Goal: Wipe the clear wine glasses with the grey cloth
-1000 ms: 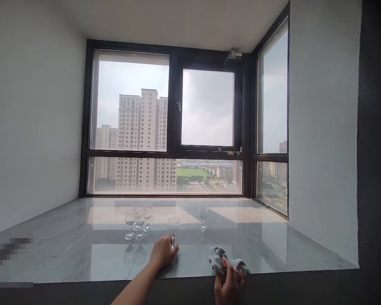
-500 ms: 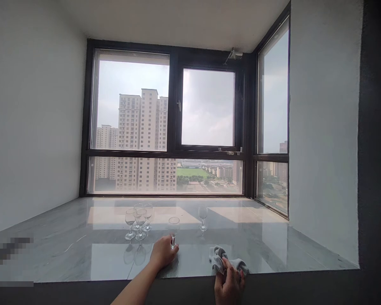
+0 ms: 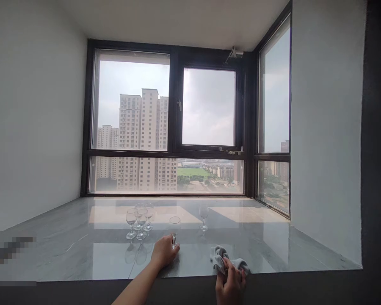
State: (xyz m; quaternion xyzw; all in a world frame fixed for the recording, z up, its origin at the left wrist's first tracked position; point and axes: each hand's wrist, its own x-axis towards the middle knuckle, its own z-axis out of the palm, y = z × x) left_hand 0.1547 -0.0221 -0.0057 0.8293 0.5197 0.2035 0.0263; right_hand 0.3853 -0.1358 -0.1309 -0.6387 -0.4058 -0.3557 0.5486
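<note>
My left hand (image 3: pixel 165 253) is closed around the stem of a clear wine glass (image 3: pixel 175 223), which stands upright near the front of the glossy grey sill (image 3: pixel 111 260). Part of its stem and foot is hidden behind my fingers. To the right, my right hand (image 3: pixel 230 281) grips a crumpled grey cloth (image 3: pixel 220 256) at the sill's front edge, with the fingers pressed into its folds. Several more stemmed glasses (image 3: pixel 141 218) stand upright in a close cluster left of the held one. Another single glass (image 3: pixel 203 216) stands farther back on the right.
Dark-framed windows (image 3: pixel 173 101) rise behind the sill and along its right side. White walls (image 3: pixel 325 127) close in both ends. A blurred, pixelated patch (image 3: pixel 11 254) covers the lower left. The sill's front edge runs just before my hands.
The whole view has shifted very slightly. Both hands, the glasses and the cloth keep the same places relative to the sill.
</note>
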